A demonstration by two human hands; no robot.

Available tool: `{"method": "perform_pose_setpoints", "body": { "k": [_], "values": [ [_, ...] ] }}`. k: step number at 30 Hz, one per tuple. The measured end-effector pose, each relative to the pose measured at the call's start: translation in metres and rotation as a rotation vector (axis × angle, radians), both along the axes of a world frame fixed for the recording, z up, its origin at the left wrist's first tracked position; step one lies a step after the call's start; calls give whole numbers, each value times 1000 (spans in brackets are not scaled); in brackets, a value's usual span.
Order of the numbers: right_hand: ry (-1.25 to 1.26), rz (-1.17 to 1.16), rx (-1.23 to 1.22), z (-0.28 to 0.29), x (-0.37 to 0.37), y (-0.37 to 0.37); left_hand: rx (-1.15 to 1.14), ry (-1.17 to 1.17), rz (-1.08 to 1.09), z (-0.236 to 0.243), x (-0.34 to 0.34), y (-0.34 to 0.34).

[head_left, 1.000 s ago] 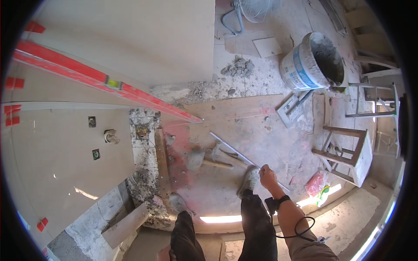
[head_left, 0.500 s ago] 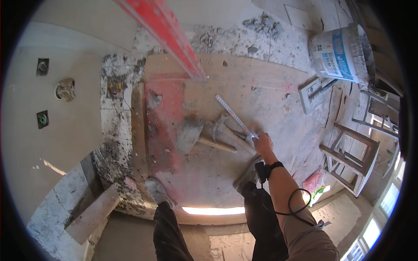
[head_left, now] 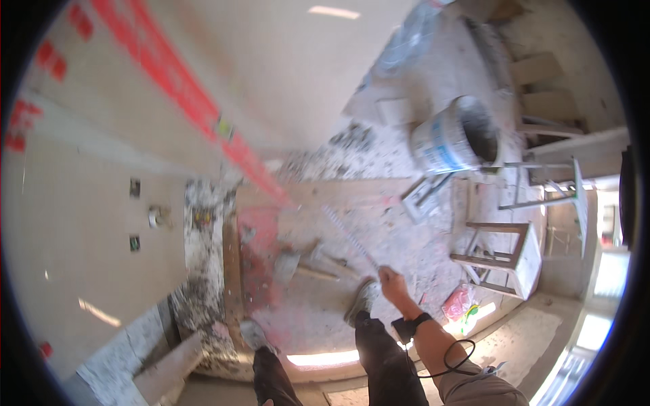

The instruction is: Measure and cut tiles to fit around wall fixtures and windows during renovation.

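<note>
My right hand (head_left: 394, 284) is closed around the near end of a white measuring tape (head_left: 352, 238). Its marked strip sticks out stiffly, slanting up and left over the dusty board (head_left: 379, 210); the end in my palm is hidden. Left of my hand lie a hammer (head_left: 322, 257) and a broad grey-bladed tool (head_left: 286, 266) with a wooden handle (head_left: 317, 273). A sliver of skin beside my left leg at the lower edge may be my left hand (head_left: 269, 403); no fingers can be made out there.
A long red spirit level (head_left: 183, 95) slants from the upper left down to the board's far side. At right stand a splattered bucket (head_left: 440, 145), a float-like tool (head_left: 423, 201), a wooden stool (head_left: 497, 254) and a red plastic bag (head_left: 459, 303). Rubble (head_left: 352, 137) lies along the wall.
My view has tilted up, showing more wall, and the picture is blurred. My right hand still grips the tape, now farther from the hammer. My right foot shows more fully.
</note>
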State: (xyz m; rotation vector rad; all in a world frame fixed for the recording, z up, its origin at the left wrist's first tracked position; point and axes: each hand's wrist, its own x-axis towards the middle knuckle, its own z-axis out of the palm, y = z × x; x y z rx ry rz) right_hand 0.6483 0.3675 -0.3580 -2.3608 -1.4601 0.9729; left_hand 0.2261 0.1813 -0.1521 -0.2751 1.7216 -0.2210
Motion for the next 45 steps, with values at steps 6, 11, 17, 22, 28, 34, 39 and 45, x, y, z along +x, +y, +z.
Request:
{"method": "perform_pose_setpoints", "body": {
  "k": [6,11,17,22,28,34,39,45],
  "values": [
    [85,-90,-29,198,39,-76,381,-159,-56,16,4,16],
    [175,-344,-98,269,122,-150,552,-219,-149,60,84,100],
    [178,-571,28,312,223,-193,690,-236,-237,116,188,175],
    [175,-807,144,341,308,-205,761,-259,-272,141,260,217],
    [406,-1086,300,326,373,-230,784,-309,-315,132,327,262],
    [471,-1392,222,322,453,-236,840,-479,-290,45,372,347],
    [423,-1441,162,309,545,-227,695,-387,-245,49,466,435],
    [356,-1437,202,343,652,-133,943,-231,-316,201,738,503]
  ]
}}
